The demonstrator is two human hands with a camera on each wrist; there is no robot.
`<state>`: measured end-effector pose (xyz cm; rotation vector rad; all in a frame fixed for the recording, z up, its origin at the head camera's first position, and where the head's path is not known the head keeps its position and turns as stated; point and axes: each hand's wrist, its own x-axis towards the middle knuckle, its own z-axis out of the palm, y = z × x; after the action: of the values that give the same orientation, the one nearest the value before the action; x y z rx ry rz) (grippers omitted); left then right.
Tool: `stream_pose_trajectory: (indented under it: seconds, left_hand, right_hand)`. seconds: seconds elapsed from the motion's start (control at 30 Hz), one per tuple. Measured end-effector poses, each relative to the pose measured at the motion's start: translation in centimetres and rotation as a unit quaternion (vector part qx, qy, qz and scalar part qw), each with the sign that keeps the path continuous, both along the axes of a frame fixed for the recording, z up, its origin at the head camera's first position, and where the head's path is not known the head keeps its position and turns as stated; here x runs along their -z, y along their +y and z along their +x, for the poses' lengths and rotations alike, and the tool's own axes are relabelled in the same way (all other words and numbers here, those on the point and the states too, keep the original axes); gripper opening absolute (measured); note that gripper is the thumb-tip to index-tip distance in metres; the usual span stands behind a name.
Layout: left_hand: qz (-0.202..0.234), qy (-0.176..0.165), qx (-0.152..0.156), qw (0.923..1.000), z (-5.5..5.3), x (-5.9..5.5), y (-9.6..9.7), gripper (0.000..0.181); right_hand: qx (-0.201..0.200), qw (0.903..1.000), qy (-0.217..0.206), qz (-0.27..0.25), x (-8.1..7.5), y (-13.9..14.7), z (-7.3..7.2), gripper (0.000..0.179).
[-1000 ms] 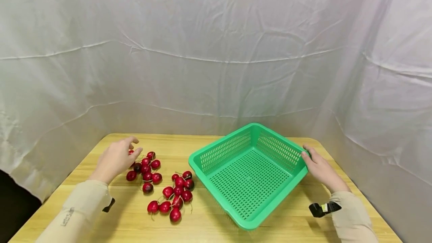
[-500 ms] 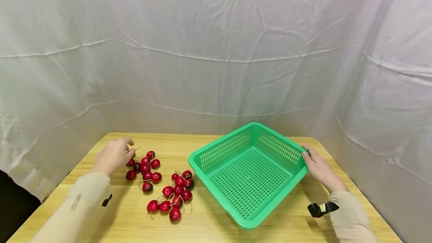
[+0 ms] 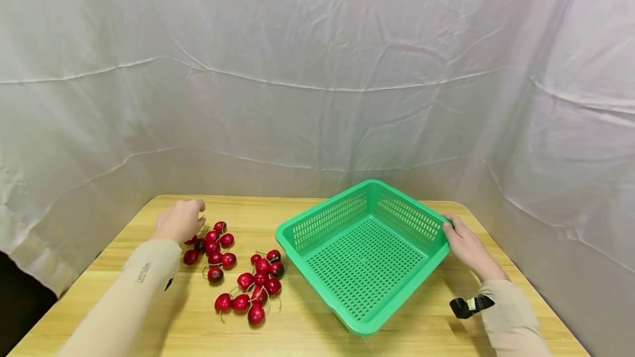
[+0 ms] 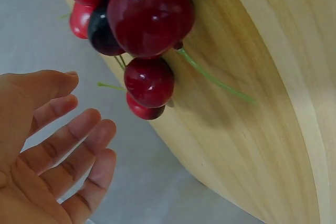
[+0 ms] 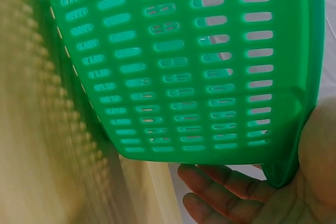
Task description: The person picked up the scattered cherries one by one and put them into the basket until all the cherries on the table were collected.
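In the head view, the left hand is over the far-left cluster of red cherries and hides some of them. The left wrist view shows its fingers apart and loosely bent, with nothing between them, beside glossy cherries with green stems. The right hand grips the right corner of a green perforated plastic basket. Seen from the right wrist, the fingers curl beneath the rim and the thumb base lies against its outside. Nothing lies inside the basket.
A second cluster of cherries lies on the wooden table, between the first cluster and the basket. Grey-white cloth hangs behind the table and along its sides.
The left hand drew back slightly to the left, then moved right over the far cherries, its wrist turning. The right hand and the basket stay almost where they were.
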<state>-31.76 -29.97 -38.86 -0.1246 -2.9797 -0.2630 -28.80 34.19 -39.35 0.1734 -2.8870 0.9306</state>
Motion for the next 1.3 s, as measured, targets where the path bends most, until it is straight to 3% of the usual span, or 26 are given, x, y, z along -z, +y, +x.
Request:
stream_pose_trajectory:
  seconds: [0.5,1.0,1.3]
  left_hand:
    - [-0.029,-0.013,-0.007,0.9995,-1.4,1.2,-0.6,0.024]
    - [-0.041,0.004,-0.002,0.9991,-2.1,2.2,-0.3,0.019]
    - [-0.052,0.02,0.009,0.9984,-2.3,2.5,-0.4,0.007]
  right_hand:
    - [0.008,0.9998,-0.015,-0.004,0.0,-0.4,-0.1,0.058]
    - [0.005,0.9998,-0.008,-0.016,0.2,0.1,-0.1,0.055]
    - [0.009,0.9997,-0.008,-0.019,0.2,0.1,-0.1,0.054]
